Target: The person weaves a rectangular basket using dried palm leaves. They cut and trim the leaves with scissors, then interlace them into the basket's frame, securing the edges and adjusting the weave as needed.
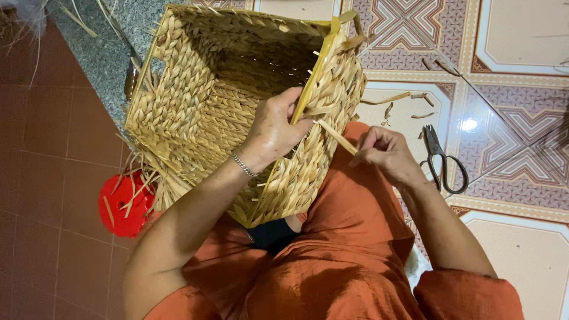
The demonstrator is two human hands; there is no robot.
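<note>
A large square basket (195, 101) woven of pale straw rests tilted on my lap, its open mouth turned toward me. My left hand (274, 127) reaches inside it and grips the near rim, where a yellow strip (318, 62) runs along the edge. My right hand (382, 151) pinches a thin straw strand (335, 137) that comes out of the basket's outer wall just below the rim. A metal bracelet circles my left wrist. My lap is covered in orange cloth.
Black-handled scissors (441, 163) lie on the patterned tile floor to my right, with straw offcuts (388, 99) scattered near them. A red round plastic thing (121, 204) sits on the brown tiles at left, under loose straw ends. A grey stone ledge (104, 53) runs behind the basket.
</note>
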